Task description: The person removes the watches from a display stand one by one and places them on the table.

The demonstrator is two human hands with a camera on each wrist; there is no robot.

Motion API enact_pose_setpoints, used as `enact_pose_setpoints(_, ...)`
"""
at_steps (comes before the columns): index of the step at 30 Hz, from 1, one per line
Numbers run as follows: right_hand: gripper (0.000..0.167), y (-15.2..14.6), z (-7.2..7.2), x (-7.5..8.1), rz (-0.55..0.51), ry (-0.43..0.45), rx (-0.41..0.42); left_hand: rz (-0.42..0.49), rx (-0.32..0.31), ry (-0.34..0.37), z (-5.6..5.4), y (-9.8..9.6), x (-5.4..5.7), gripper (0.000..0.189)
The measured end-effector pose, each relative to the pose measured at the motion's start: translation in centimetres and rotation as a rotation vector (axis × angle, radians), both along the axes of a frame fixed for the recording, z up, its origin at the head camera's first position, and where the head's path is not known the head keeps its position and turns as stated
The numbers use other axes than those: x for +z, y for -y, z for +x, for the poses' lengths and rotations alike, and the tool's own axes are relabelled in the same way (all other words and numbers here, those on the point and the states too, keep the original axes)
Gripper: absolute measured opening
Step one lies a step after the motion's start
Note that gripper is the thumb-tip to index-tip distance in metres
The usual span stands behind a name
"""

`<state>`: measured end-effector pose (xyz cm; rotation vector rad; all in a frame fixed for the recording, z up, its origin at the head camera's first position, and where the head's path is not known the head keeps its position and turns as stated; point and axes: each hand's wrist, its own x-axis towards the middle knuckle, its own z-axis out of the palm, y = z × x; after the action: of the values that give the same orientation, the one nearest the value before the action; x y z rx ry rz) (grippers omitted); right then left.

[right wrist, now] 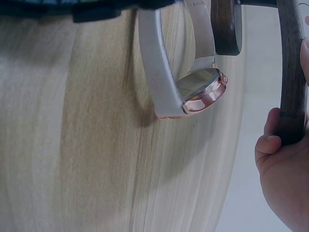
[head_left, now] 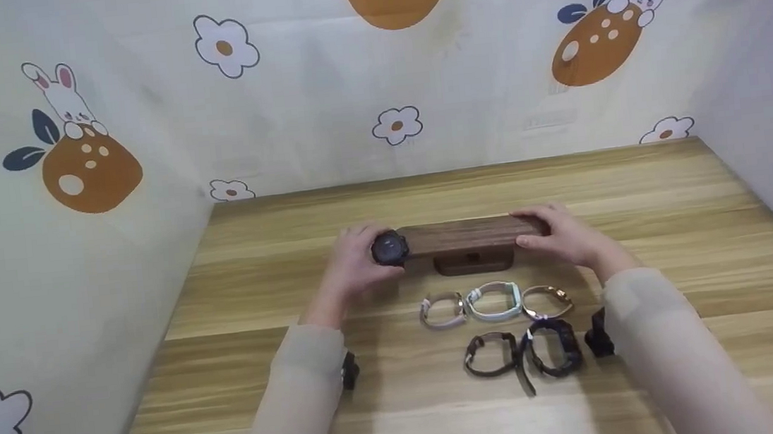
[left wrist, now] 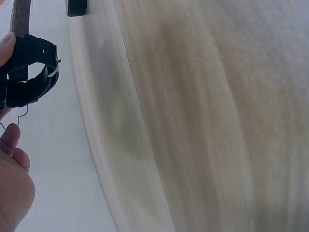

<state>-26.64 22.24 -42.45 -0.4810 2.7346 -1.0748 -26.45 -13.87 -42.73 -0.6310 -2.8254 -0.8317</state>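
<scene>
A dark wooden watch stand (head_left: 463, 236) stands in the middle of the table, its crossbar raised above a small base (head_left: 474, 269). My left hand (head_left: 351, 259) holds a black watch (head_left: 390, 246) at the bar's left end. In the left wrist view, the buckled strap (left wrist: 52, 72) loops around the end of the bar (left wrist: 20, 17). Fingers and thumb of my right hand (head_left: 566, 236) grip the bar's right end. The right wrist view shows that hand (right wrist: 285, 169) around the bar end (right wrist: 292, 63).
In front of the stand lie a pale pink watch (head_left: 445, 325), a mint watch (head_left: 499, 317) and a gold-cased watch (head_left: 562, 296). Nearer are a dark thin-strapped watch (head_left: 494, 374) and a chunky black watch (head_left: 571, 347). A patterned cloth (head_left: 307, 125) hangs behind the table (head_left: 256, 258).
</scene>
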Motion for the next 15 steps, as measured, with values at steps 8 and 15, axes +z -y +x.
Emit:
enact_pose_setpoints(8,0.064,0.19,0.06,0.0,0.007,0.0,0.009,0.005,0.023,-0.003,0.68,0.44,-0.26,0.065)
enact_pose_setpoints(15,0.062,0.05,-0.15,-0.06,-0.006,-0.008,0.013,0.051,0.027,0.021,1.02,0.52,-0.48,0.064)
